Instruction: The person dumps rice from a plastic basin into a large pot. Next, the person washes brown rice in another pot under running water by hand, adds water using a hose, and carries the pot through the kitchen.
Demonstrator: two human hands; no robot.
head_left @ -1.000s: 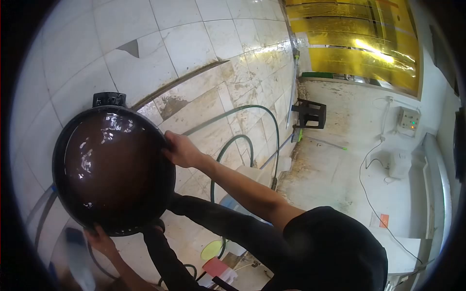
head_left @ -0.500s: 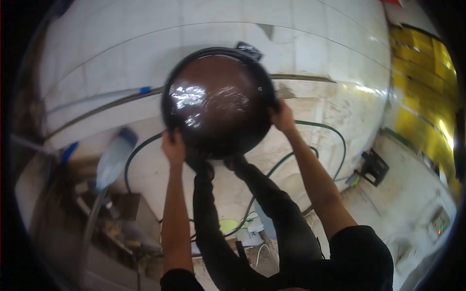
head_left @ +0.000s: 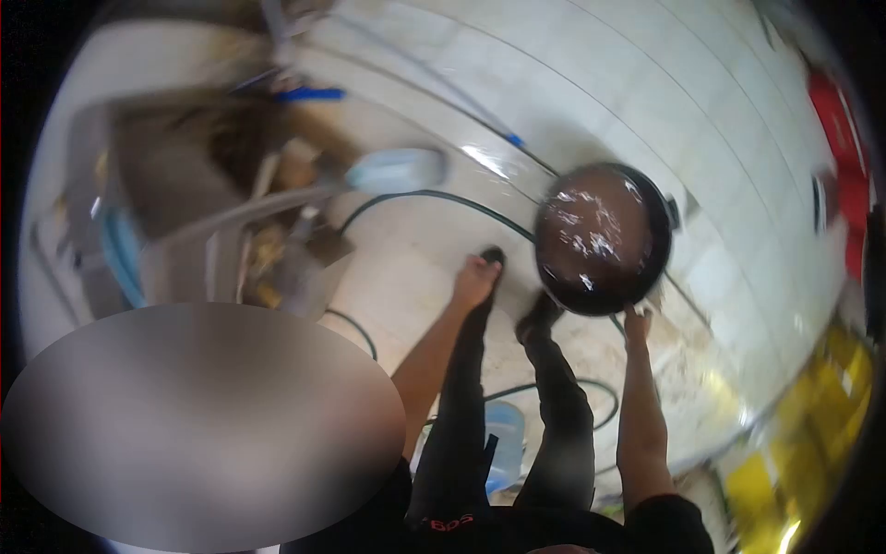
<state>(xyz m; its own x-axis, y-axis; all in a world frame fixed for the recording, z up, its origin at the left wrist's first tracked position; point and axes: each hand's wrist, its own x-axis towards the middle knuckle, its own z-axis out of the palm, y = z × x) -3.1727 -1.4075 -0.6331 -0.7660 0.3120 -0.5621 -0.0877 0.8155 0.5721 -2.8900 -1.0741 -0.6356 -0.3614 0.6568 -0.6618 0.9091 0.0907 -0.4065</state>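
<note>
So the pan (head_left: 604,240) is out past the feet, slightly to the right, low over the tiles (head_left: 701,92) or resting on them (can't tell which from this angle, sorry). It's wide and dark with a glossy brown surface inside, which looks like liquid. If so, I'd expect it to be heavy, stiff-walled and keen to slosh, with a wet rim that could get slippery. I'd take hold at opposite sides of the rim and keep it level; the stubby handle (head_left: 674,211) on the far right looks usable too.

Right hand (head_left: 637,325) is at the near rim, but blur hides whether the fingers are clamped. Left hand (head_left: 474,283) is off the pan, near the left shoe (head_left: 494,256), fingers too smeared to call apart or together.

Edges: the right shoe (head_left: 546,312) sits close to the near rim, the hose (head_left: 443,196) runs in from the left, and a blue-tipped pole (head_left: 461,95) lies beyond. Most room looks to be tiles on the far side. The bucket (head_left: 505,443) is back by the legs.
</note>
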